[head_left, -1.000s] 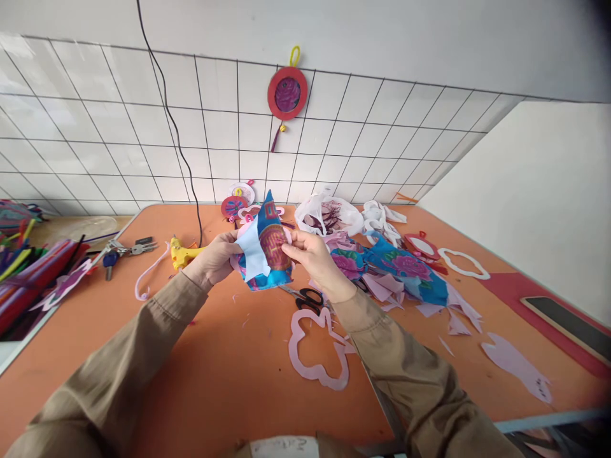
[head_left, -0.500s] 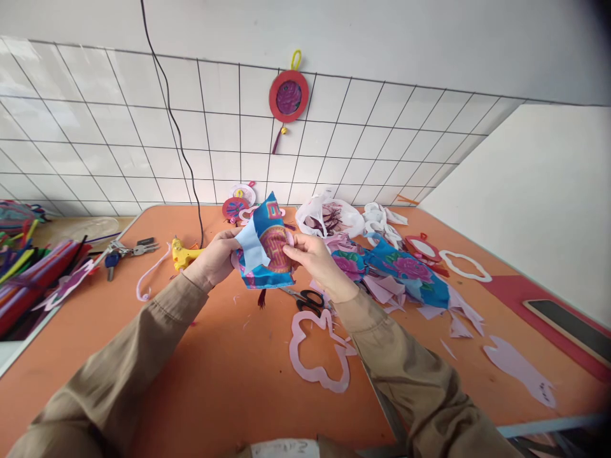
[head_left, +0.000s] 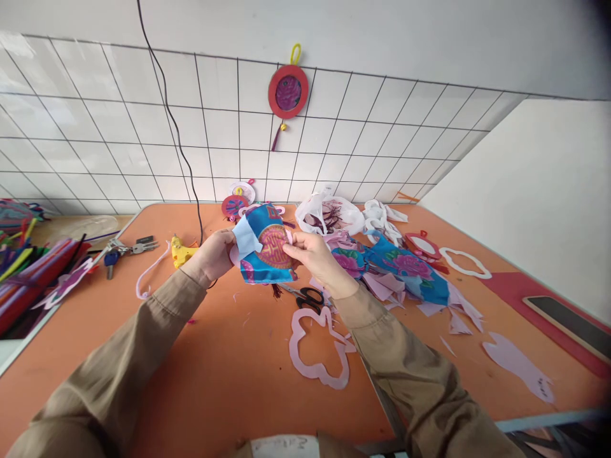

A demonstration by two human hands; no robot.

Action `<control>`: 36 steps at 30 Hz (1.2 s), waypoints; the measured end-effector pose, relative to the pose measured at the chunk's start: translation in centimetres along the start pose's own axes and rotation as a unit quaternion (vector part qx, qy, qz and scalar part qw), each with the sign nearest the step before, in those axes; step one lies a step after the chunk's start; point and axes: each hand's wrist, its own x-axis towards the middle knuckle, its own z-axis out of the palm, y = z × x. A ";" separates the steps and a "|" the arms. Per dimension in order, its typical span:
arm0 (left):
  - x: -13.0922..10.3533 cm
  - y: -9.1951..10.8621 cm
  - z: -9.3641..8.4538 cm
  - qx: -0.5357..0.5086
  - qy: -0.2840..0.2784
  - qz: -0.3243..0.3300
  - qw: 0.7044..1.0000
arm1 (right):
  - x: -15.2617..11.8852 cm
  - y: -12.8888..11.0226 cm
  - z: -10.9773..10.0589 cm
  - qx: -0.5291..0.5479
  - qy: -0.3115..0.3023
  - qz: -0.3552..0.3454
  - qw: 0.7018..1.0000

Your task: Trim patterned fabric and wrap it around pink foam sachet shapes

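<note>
While both hands meet just above the middle of the frame, they hold a piece of blue patterned cloth over an orange table. At the cloth's left edge the left hand has its fingers closed on the fabric, where a pale blue corner folds over. At the right edge the right hand pinches the cloth between thumb and fingertips, near a round red and gold design. Both arms wear tan sleeves.

Just below the right hand lie black-handled scissors, and below those a pink flower-shaped paper outline. Right of the hands sits a heap of blue flowered cloth among pink paper scraps. Above it, near the wall, a white plastic bag lies open; dark threads show inside, though what else it holds cannot be told. Left of the hands are a yellow glue gun and a bunch of keys. At the far left edge lies a bundle of coloured craft stems. On the tiled wall, at upper centre, hangs a round red ornament with a yellow loop.
</note>
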 end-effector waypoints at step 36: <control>-1.8 -0.5 1.4 0.277 -0.086 0.111 0.951 | 0.5 0.6 0.0 0.051 0.066 -0.157 0.984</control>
